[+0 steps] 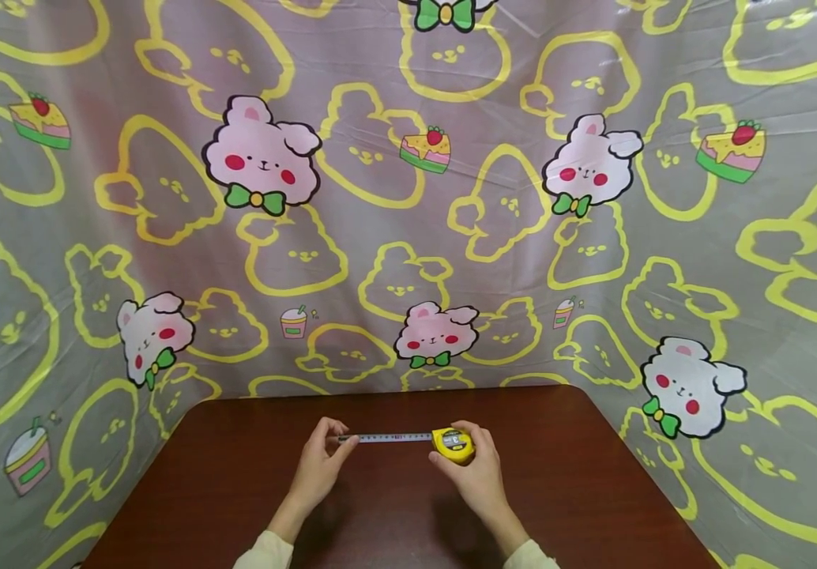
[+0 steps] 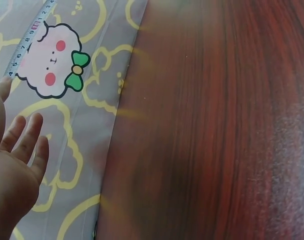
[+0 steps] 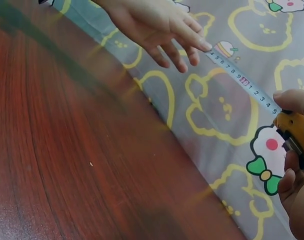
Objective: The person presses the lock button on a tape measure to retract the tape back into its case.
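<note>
Tape measure [image 1: 453, 444] gripped by right hand [image 1: 476, 470] (blade [image 1: 387, 437] end at left hand [image 1: 319, 466]).

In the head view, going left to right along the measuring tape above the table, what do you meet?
Left hand pinching the tape's end → the pulled-out tape blade → the yellow tape measure case → right hand holding the case, all over the brown table.
</note>
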A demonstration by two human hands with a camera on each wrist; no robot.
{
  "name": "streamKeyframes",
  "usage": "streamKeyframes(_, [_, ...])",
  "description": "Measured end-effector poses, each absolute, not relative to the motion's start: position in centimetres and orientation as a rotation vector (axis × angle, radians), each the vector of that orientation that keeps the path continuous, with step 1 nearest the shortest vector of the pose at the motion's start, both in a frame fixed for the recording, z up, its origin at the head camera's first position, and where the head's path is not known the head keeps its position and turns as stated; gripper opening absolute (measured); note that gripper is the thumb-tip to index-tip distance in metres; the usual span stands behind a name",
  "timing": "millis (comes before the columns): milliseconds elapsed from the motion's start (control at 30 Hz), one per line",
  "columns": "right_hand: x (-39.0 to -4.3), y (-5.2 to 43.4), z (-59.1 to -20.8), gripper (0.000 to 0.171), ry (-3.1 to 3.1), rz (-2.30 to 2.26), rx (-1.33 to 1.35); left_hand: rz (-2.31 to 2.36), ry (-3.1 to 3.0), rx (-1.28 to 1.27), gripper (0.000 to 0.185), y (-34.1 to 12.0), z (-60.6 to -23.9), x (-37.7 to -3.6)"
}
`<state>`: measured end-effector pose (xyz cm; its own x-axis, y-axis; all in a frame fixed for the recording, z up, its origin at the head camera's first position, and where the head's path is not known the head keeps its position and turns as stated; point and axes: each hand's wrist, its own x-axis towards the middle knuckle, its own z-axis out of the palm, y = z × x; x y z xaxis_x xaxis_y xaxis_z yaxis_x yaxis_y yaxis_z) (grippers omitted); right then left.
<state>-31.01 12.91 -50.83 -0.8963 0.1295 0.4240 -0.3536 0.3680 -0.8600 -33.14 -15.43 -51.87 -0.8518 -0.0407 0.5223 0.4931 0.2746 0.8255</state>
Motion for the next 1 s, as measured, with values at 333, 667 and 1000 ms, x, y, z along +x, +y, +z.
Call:
streamKeyframes(333, [-30.9,12.7,-51.0,0.056,-2.222,1.558,0.188,-1.607,-2.094,-0.432,0.023,-14.9,-52.3,-33.2])
streamKeyframes(667, [-31.2,12.2,-51.1,0.058,-2.194,1.535,0.222,-1.563,-2.085,-0.442,0.022,-13.9,-51.5,-32.7])
streamKeyframes(1000, [-31.3,11.6,-50.9,0.058,-2.204,1.537,0.228,-1.561,-2.097,-0.404,0.022,-13.7,-51.3,-32.8])
